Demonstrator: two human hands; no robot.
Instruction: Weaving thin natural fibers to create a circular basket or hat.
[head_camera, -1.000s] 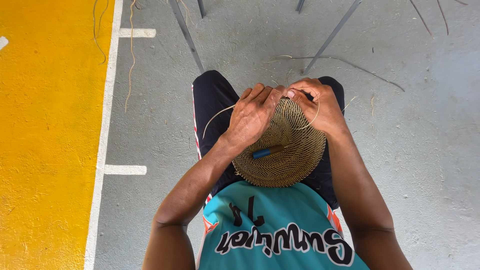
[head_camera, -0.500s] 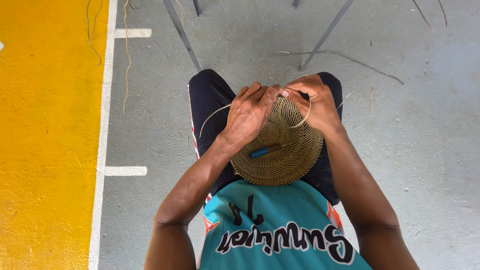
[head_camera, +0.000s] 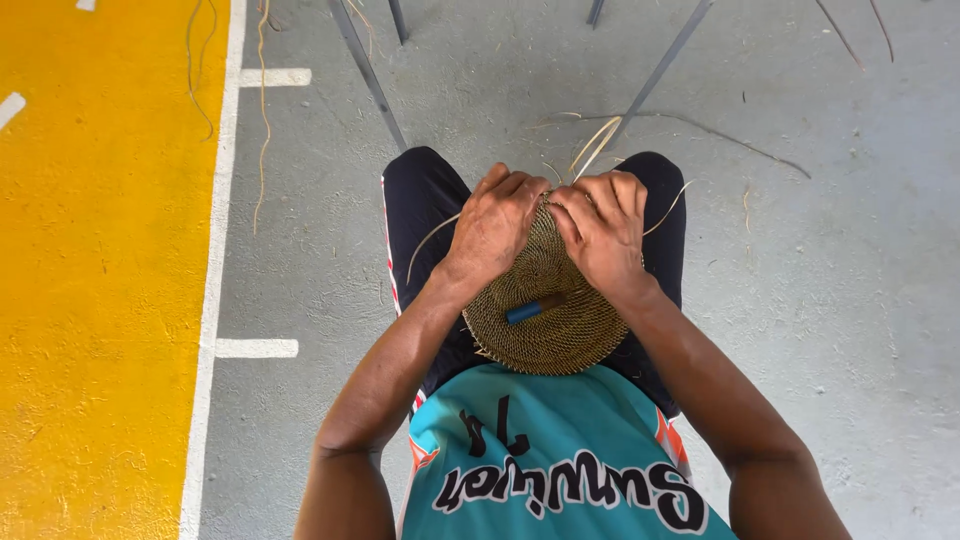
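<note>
1. Round woven disc (head_camera: 545, 320), tan, tight coiled weave, rests on the person's lap against the dark shorts (head_camera: 420, 200); its near edge sits just above the teal jersey (head_camera: 560, 440).
2. Small blue-handled tool (head_camera: 530, 308) lies stuck across the disc's face, near the middle, tilted.
3. Left hand (head_camera: 497, 225) sits on the disc's far-left rim, fingers (head_camera: 515, 185) curled and clenched over the edge, pinching the weave.
4. Right hand (head_camera: 603, 228) sits on the far-right rim, fingers curled down tight on the edge; both hands nearly touch at the top of the disc.
5. Loose pale strands (head_camera: 592, 145) stick out beyond the fingertips from the far rim; one thin strand (head_camera: 430, 240) loops off left across the shorts, another curls out right.
6. Exact pinch point is hidden under the knuckles; cannot tell which strand each hand holds.
7. Jersey carries large dark lettering and a number with white outline, seen upside down, partly cut off at the bottom edge.
8. Grey concrete floor (head_camera: 820, 300) all round; yellow painted zone (head_camera: 100, 300) on the left, bordered by a white line (head_camera: 215, 250) with short white tick marks.
9. Grey metal legs (head_camera: 365, 70) slant in at the top, cut off by the frame; stray fibres lie scattered on the floor.
</note>
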